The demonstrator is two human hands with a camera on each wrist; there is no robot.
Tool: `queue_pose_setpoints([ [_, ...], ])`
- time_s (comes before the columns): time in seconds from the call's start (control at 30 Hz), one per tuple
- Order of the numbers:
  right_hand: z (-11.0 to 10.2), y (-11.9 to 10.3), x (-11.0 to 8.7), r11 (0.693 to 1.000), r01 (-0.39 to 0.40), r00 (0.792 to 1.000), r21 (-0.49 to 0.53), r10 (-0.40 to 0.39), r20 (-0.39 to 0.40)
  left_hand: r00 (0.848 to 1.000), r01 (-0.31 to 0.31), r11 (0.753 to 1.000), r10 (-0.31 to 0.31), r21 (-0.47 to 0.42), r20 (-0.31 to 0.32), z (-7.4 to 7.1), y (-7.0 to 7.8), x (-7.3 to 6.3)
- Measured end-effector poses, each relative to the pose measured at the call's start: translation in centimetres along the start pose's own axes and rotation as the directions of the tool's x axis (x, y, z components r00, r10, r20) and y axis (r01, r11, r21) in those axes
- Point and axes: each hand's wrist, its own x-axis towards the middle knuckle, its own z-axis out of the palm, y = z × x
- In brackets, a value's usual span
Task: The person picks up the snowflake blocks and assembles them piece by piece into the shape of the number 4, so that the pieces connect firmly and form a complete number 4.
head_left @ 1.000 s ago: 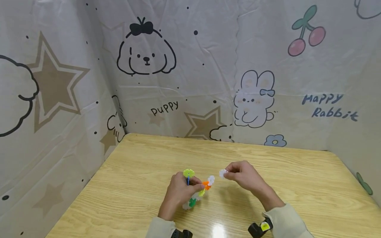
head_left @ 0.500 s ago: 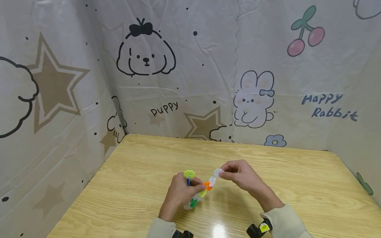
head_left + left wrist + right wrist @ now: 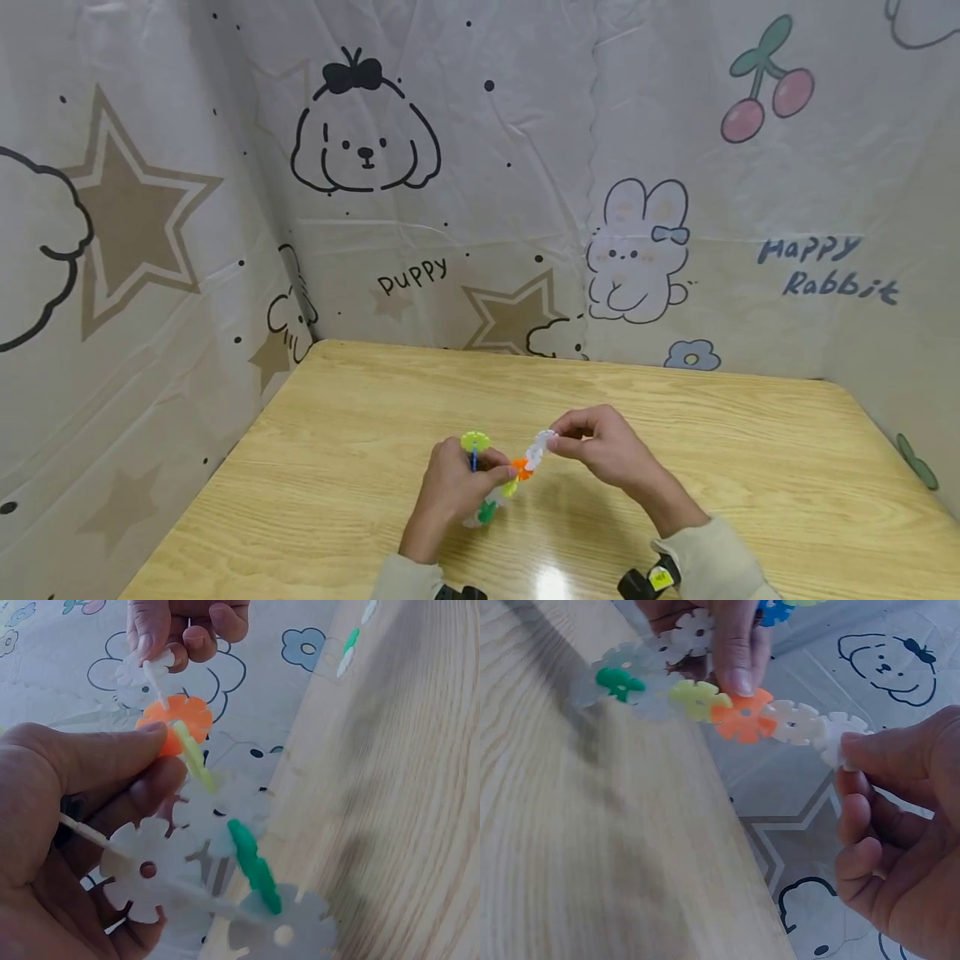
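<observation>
My left hand (image 3: 453, 496) holds a chain of interlocked flower-shaped plastic discs, pinching it at the orange disc (image 3: 742, 720). Along the chain sit a yellow disc (image 3: 694, 701), a green disc (image 3: 255, 866) and several white or clear ones. A lime disc (image 3: 475, 439) rises above that hand on a blue disc (image 3: 474, 460) seen edge-on. Between thumb and fingertips, my right hand (image 3: 611, 450) pinches a white disc (image 3: 836, 735). It meets the white disc (image 3: 796, 722) beyond the orange one. Whether their slots are fully joined, I cannot tell. Fingers hide part of the chain.
Both hands are above a light wood-grain table (image 3: 360, 400). A white cloth (image 3: 517, 167) printed with cartoon animals and stars hangs behind it and at the sides. Black wrist cameras (image 3: 637, 583) sit at the cuffs.
My right hand has brought its white disc leftward from a gap away until it meets the chain's end disc. The left hand stays almost still, keeping its hold.
</observation>
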Motion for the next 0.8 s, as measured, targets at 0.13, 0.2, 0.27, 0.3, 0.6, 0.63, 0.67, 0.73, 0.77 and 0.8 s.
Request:
queue_pose_setpoints([
  [0.13,0.7,0.0,-0.2,1.0,0.003,0.999,0.008,-0.003,-0.047,0.999,-0.03,0.999,0.03,0.012,-0.026,0.0,-0.3,-0.1],
  [0.2,1.1,-0.1,-0.3,1.0,0.007,0.997,0.014,-0.006,-0.07,0.998,-0.044,0.999,0.045,0.012,-0.039,0.1,-0.5,-0.2],
  [0.27,1.5,-0.2,-0.4,1.0,0.011,0.996,0.013,-0.009,-0.092,0.997,-0.054,0.998,0.055,0.01,-0.046,0.1,-0.6,-0.2],
  [0.3,1.6,-0.2,-0.4,1.0,0.015,0.995,0.009,-0.014,-0.1,0.997,-0.059,0.998,0.059,0.011,-0.049,0.1,-0.6,-0.1],
  [0.6,1.0,0.0,-0.2,1.0,0.023,0.998,-0.011,-0.023,-0.053,0.998,-0.056,0.998,0.056,-0.014,-0.041,0.3,-0.7,0.2],
  [0.63,0.8,0.1,-0.1,1.0,0.026,0.999,-0.012,-0.026,-0.044,0.998,-0.053,0.998,0.052,-0.023,-0.043,0.3,-0.7,0.3],
  [0.67,0.5,0.1,-0.1,0.999,0.028,0.999,-0.019,-0.029,-0.037,0.998,-0.052,0.998,0.05,-0.03,-0.045,0.3,-0.7,0.3],
  [0.73,-0.1,0.2,-0.2,1.0,0.019,0.999,-0.025,-0.02,-0.037,0.997,-0.056,0.997,0.053,-0.045,-0.052,0.2,-0.8,0.4],
  [0.77,-0.4,0.3,-0.3,1.0,0.01,0.999,-0.026,-0.011,-0.044,0.997,-0.059,0.997,0.056,-0.05,-0.057,0.2,-0.8,0.4],
  [0.8,-0.7,0.4,-0.3,1.0,-0.002,0.999,-0.028,0.001,-0.054,0.996,-0.063,0.996,0.06,-0.057,-0.059,0.1,-0.9,0.5],
])
